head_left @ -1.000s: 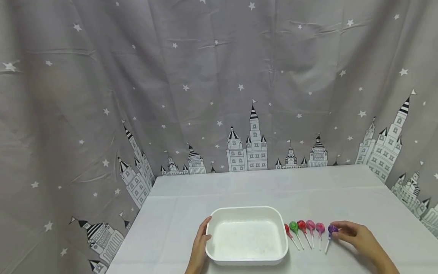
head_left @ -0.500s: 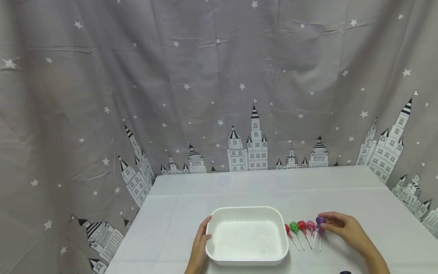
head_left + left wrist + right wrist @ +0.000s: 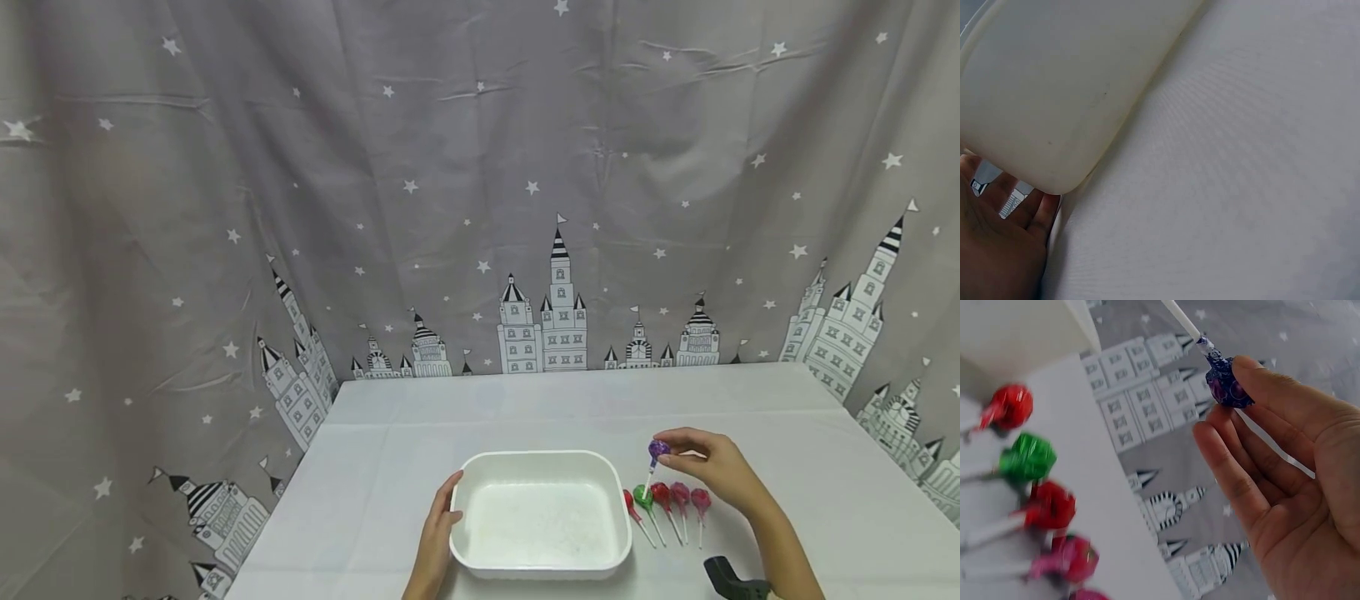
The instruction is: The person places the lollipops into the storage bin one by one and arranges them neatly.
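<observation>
A white plastic tub (image 3: 540,573) stands on the white cloth. My left hand (image 3: 433,537) grips its left side, thumb at the rim and fingers along the outer wall; in the left wrist view those fingers (image 3: 1025,209) lie against the tub's end. Between thumb and fingertips my right hand (image 3: 723,477) pinches a purple-wrapped lollipop (image 3: 658,448) by its candy head. Its white stick points down, overlapping the row of lollipops in the head view. That row, right of the tub, has a green lollipop (image 3: 643,495), red ones (image 3: 661,493) and pink ones (image 3: 701,498).
The white-covered table (image 3: 420,417) ends at a grey curtain (image 3: 420,250) printed with castles and stars. A dark strap-like piece (image 3: 731,579) shows by my right forearm. The leftmost red lollipop (image 3: 630,502) lies close against the tub's right side.
My right hand has lifted the purple lollipop from the row's right end and carried it left, over the others. My left hand and the tub have stayed put.
</observation>
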Demonstrator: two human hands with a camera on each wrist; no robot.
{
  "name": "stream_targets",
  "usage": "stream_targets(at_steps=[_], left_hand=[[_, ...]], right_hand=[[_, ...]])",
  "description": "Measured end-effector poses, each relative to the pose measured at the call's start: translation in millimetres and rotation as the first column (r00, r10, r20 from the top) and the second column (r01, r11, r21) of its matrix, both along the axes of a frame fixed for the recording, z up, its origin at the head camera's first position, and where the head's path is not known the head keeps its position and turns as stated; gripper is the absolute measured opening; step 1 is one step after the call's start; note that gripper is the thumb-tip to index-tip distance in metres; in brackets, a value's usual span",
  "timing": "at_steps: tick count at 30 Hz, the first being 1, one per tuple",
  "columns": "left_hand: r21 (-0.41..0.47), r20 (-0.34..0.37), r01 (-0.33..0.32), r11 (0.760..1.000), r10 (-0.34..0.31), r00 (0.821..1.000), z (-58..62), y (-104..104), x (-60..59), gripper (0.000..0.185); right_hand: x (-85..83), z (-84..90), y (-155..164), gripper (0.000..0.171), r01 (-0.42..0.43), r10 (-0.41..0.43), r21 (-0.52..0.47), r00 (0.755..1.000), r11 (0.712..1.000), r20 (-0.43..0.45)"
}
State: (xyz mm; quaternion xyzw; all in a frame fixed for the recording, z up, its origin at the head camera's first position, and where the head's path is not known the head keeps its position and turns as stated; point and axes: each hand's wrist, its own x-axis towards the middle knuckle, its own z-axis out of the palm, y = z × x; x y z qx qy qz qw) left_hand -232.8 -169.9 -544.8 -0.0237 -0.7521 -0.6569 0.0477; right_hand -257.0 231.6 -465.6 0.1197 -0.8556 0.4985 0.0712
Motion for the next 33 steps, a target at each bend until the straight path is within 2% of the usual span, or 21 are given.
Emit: stream_targets(at_steps=[4, 12, 22, 33], left_hand=[[0.004, 0.006, -0.006, 1.000, 0.006, 1.000, 1.1, 0, 0.5, 0.054], [0.005, -0.002, 0.002, 1.000, -0.002, 1.000, 2.3, -2, 1.8, 0.054], [-0.010, 0.017, 0.003, 1.000, -0.003, 1.000, 2.8, -4, 1.5, 0.054], [-0.019, 0.005, 0.005, 1.000, -0.005, 1.000, 1.3, 0, -0.7, 0.053]], right_hand=[[-6.8, 7.0, -15, 0.034, -0.047, 0.047, 0.004, 0.999, 0.999, -0.017], [-22.5, 20.3, -52, 0.034, -0.134, 0.135, -0.010, 0.991, 0.991, 0.007], [-37.0, 31.5, -102, 0.032, -0.265, 0.265, -0.050, 0.964, 0.963, 0.001], [-47.6, 29.1, -148, 0.028, -0.417, 0.425, -0.148, 0.905, 0.897, 0.025]])
